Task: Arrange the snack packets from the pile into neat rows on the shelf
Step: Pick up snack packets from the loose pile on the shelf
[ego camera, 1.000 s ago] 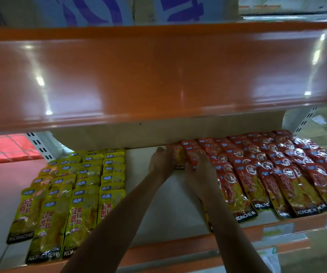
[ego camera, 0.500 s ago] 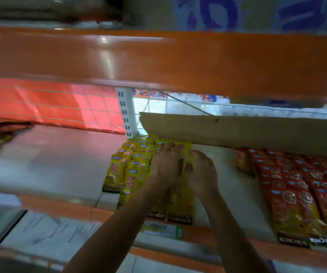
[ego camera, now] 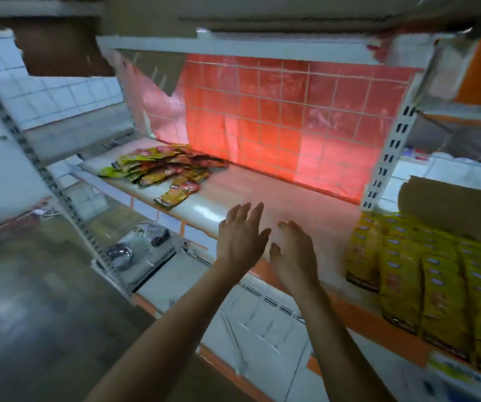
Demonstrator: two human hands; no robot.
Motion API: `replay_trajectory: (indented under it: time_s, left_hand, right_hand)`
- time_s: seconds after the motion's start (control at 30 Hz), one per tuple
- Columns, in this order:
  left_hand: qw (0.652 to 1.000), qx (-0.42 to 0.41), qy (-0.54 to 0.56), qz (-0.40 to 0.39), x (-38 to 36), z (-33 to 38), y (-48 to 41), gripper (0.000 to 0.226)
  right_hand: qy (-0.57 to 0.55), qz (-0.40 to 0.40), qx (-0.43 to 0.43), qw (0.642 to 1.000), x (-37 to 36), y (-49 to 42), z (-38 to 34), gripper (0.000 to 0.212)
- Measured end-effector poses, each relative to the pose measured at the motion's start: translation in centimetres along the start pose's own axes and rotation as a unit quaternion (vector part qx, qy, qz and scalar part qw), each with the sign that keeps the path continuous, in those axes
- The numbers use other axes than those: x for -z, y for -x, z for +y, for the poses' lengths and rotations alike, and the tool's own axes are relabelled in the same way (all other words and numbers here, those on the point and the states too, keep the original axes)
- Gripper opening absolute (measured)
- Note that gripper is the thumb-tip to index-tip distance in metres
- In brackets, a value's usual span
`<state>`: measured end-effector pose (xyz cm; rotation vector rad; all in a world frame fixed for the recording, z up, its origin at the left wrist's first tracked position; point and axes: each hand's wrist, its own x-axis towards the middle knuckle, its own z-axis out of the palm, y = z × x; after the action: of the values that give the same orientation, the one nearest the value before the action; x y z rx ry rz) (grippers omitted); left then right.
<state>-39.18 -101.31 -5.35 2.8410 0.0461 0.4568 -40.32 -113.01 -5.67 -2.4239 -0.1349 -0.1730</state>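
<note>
A loose pile of yellow and red snack packets [ego camera: 161, 165] lies at the far left of the shelf [ego camera: 213, 211], with one packet [ego camera: 177, 195] lying apart near the front edge. Neat rows of yellow packets [ego camera: 425, 274] fill the shelf at the right. My left hand [ego camera: 240, 237] and my right hand [ego camera: 293, 252] hover side by side over the bare middle of the shelf, fingers straight, holding nothing. Both are well short of the pile.
A red gridded back panel [ego camera: 277, 117] stands behind the shelf. A perforated white upright [ego camera: 390, 146] divides this bay from the yellow rows. A lower shelf holds a metal bowl [ego camera: 120, 253] and a dark object. An upper shelf overhangs at the top.
The view has swung left from the red rows past the yellow rows to the bare shelf. Both hands have left the packets and now hover with nothing in them, reaching left.
</note>
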Motion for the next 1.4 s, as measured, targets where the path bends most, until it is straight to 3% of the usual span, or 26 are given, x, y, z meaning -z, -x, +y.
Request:
replay_trajectory:
  time_s: [0.23,0.43,0.77,1.0,1.3,1.4]
  left_hand:
    - [0.996,0.082,-0.023,-0.005,1.3,-9.9,-0.7,0.06]
    - [0.991,0.125,-0.04,0.003,0.8,-16.6,-4.4,0.044]
    - [0.983,0.178,-0.05,-0.002,-0.9,-27.7,-15.4,0.025]
    - [0.979,0.201,-0.044,-0.002,-1.9,-30.6,-18.6,0.035]
    - [0.969,0.232,-0.07,-0.04,-2.1,-30.3,-19.0,0.05]
    - [0.966,0.24,-0.082,-0.05,-1.7,-29.4,-18.3,0.063]
  right_hand:
    - [0.0,-0.063,0.04,0.997,-6.5,-2.4,-6.3,0.05]
    - [0.006,-0.105,0.048,0.993,-11.6,-7.3,-10.4,0.047]
    - [0.011,-0.139,-0.001,0.99,-20.3,-17.8,-16.2,0.043]
    - [0.124,-0.06,0.012,0.99,-22.8,-19.8,-17.1,0.07]
    - [0.127,-0.099,-0.045,0.986,-21.6,-20.8,-15.8,0.092]
    - [0.081,-0.108,-0.076,0.988,-20.7,-20.5,-15.2,0.087]
